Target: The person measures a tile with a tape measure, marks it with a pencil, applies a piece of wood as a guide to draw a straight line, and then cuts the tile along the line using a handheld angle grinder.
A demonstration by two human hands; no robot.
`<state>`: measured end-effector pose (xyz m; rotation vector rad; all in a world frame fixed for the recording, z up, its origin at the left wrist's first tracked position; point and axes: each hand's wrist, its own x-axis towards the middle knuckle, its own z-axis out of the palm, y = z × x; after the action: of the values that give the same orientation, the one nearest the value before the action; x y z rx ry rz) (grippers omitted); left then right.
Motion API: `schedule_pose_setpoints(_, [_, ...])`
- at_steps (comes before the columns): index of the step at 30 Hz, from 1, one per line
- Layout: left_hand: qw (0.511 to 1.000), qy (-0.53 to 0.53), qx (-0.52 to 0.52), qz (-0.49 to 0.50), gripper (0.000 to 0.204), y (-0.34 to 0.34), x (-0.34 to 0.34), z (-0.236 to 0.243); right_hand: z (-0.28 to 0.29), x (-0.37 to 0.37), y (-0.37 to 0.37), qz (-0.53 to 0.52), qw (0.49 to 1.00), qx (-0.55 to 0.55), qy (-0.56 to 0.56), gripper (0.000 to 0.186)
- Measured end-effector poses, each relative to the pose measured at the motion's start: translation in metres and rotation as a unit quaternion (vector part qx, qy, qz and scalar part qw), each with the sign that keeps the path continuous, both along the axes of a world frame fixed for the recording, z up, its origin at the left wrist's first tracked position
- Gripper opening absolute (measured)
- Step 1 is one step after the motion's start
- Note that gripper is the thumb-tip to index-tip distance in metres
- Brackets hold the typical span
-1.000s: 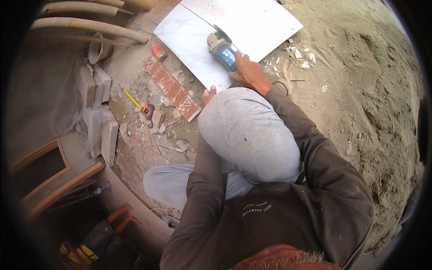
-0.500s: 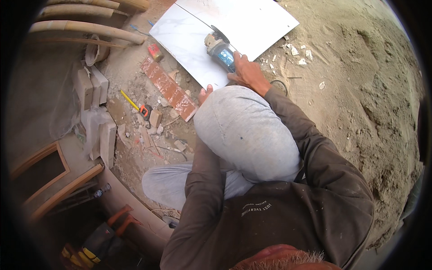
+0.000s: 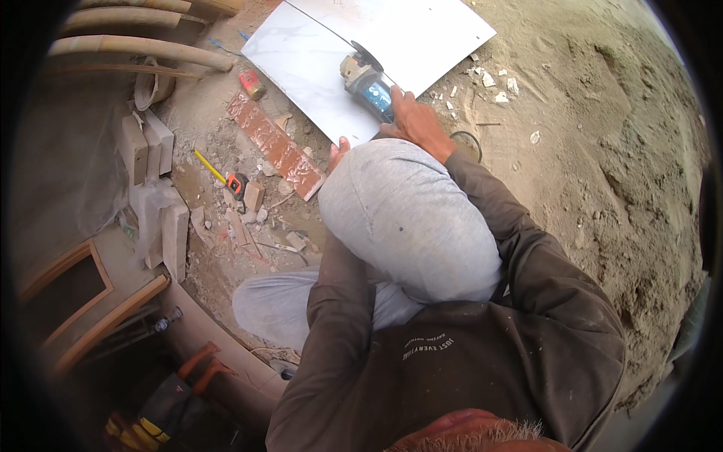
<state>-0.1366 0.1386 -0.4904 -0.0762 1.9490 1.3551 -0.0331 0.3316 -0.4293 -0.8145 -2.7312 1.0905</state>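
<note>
My right hand (image 3: 419, 124) is wrapped round the blue body of an angle grinder (image 3: 370, 92). The grinder's dark disc stands on edge against a large white tile (image 3: 301, 71) with faint grey veining. A thin dark line runs across the tile from its far edge to the disc. At the tile's near corner, my left hand (image 3: 338, 154) grips the edge; my raised knee in grey trousers hides most of that hand. Beside it lies a reddish-brown strip of tile (image 3: 275, 143) with whitish smears.
A tape measure (image 3: 237, 183) with its yellow blade out lies among rubble on the left, near a red can (image 3: 252, 84). Pale blocks (image 3: 175, 233) and bamboo poles (image 3: 143, 49) stand farther left. Sandy soil (image 3: 602, 173) rises on the right, with white tile chips (image 3: 501, 96) nearby.
The view has shifted slightly, so the ground and tile sit a little farther left. Relative to the tile, the grinder has slid slightly rightward and nearer along the dark line.
</note>
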Motion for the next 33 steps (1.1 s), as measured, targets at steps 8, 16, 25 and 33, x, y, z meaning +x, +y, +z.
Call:
schedule_pose_setpoints(8, [1.000, -0.014, 0.002, 0.000, 0.062, -0.001, 0.006, 0.002, -0.002, 0.002, 0.002, 0.004, 1.000, -0.015, -0.015, 0.068])
schedule_pose_setpoints(16, [1.000, -0.019, 0.011, -0.001, 0.062, 0.000, 0.007, -0.002, 0.017, 0.016, -0.006, 0.001, 1.000, -0.023, -0.010, 0.071])
schedule_pose_setpoints(25, [1.000, -0.023, 0.017, -0.010, 0.062, -0.001, 0.006, -0.002, 0.010, 0.026, -0.006, 0.004, 1.000, -0.011, -0.003, 0.068])
schedule_pose_setpoints(33, [0.999, -0.029, 0.021, -0.009, 0.061, -0.003, 0.008, 0.000, 0.006, 0.030, -0.008, 0.007, 1.000, -0.008, -0.011, 0.064])
